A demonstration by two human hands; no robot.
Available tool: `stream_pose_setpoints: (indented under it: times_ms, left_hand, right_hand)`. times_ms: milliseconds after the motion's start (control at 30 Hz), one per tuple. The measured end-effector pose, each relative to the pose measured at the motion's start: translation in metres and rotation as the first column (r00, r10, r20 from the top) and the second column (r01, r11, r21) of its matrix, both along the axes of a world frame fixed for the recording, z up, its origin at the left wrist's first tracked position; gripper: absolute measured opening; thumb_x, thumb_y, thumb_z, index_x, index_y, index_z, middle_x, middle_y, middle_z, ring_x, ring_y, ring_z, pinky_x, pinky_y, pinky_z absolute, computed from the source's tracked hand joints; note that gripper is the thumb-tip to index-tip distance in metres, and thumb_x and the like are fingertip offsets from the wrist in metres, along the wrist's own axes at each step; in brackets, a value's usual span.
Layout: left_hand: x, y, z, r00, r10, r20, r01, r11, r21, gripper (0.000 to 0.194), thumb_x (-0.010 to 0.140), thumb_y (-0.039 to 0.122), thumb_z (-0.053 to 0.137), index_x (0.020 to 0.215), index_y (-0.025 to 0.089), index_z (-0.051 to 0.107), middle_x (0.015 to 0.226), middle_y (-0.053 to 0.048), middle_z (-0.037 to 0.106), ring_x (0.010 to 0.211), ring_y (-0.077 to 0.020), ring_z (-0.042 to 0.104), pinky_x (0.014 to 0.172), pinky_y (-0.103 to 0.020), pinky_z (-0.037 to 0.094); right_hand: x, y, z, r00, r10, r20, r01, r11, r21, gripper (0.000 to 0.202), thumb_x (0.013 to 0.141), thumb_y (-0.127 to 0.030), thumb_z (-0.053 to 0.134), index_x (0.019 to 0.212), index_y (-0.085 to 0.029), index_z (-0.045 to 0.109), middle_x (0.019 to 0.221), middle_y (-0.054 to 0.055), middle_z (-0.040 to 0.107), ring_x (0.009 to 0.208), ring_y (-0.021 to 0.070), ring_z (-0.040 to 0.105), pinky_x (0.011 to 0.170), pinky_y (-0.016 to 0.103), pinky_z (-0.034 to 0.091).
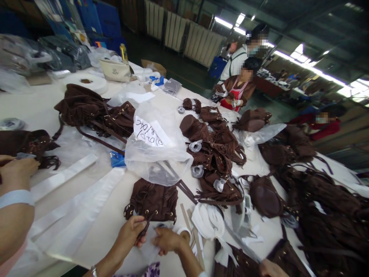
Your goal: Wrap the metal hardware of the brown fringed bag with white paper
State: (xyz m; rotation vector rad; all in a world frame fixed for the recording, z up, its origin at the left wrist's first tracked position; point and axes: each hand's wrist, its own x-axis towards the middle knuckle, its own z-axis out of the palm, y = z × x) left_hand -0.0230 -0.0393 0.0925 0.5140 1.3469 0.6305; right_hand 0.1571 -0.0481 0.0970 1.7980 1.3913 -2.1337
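At the near edge of the white worktop (pixel 95 231), the left hand (pixel 131 232) pinches a dark strap end of the brown fringed bag (pixel 152 200) lying just beyond it. The right hand (pixel 167 240), fingers curled together, touches the strap beside it. A clear plastic bag (pixel 157 148) lies farther off.

Single head-worn view, facing forward and down across the table (pixel 43 104); left hand (pixel 131 232) and right hand (pixel 167 240) sit close at the bottom edge.

Clear plastic bag (pixel 157 148) mid-table, cream pouch (pixel 115 70) far end.
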Motion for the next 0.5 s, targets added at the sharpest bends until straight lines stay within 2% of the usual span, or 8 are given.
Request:
stream_pose_setpoints:
  times_ms: [133,267,400,500]
  left_hand:
    - [0.0,-0.006,0.007,0.994,-0.065,-0.084,0.07,0.996,0.057,0.05,0.07,0.054,0.07,0.098,0.019,0.048,0.058,0.003,0.063,0.04,-0.0142,0.057,0.034,-0.021,0.041]
    - [-0.006,-0.015,0.01,0.99,-0.08,-0.117,0.083,0.996,0.022,0.055,0.067,0.057,0.07,0.1,0.02,0.048,0.061,0.004,0.063,0.038,-0.0129,0.055,0.033,-0.02,0.039]
    - [-0.005,-0.03,0.001,0.987,0.045,-0.153,-0.059,0.994,-0.087,0.057,0.065,0.055,0.072,0.103,0.02,0.047,0.064,0.002,0.066,0.038,-0.0126,0.054,0.033,-0.021,0.039]
    - [-0.003,-0.039,-0.006,0.964,0.144,-0.224,-0.178,0.974,-0.143,0.064,0.066,0.051,0.075,0.112,0.018,0.046,0.054,0.004,0.064,0.036,-0.0134,0.05,0.035,-0.022,0.04]
  right_hand:
    - [-0.013,0.02,-0.007,0.986,-0.089,-0.143,0.087,0.996,-0.018,0.003,0.07,-0.018,0.059,0.068,-0.016,0.06,0.057,-0.006,0.052,0.045,0.0054,0.042,0.047,0.019,0.033]
    - [-0.022,0.015,-0.019,0.939,-0.248,-0.239,0.242,0.969,-0.055,0.011,0.062,-0.02,0.061,0.071,-0.015,0.064,0.062,-0.004,0.055,0.054,0.0067,0.045,0.055,0.02,0.035]
    - [-0.031,-0.002,-0.022,0.867,-0.422,-0.264,0.414,0.906,-0.088,0.024,0.062,-0.03,0.061,0.081,-0.016,0.066,0.067,-0.003,0.058,0.058,0.0089,0.048,0.061,0.023,0.038]
    - [-0.029,-0.006,-0.02,0.834,-0.484,-0.266,0.465,0.875,-0.133,0.026,0.061,-0.033,0.061,0.079,-0.016,0.068,0.065,-0.002,0.058,0.055,0.0085,0.046,0.056,0.023,0.035]
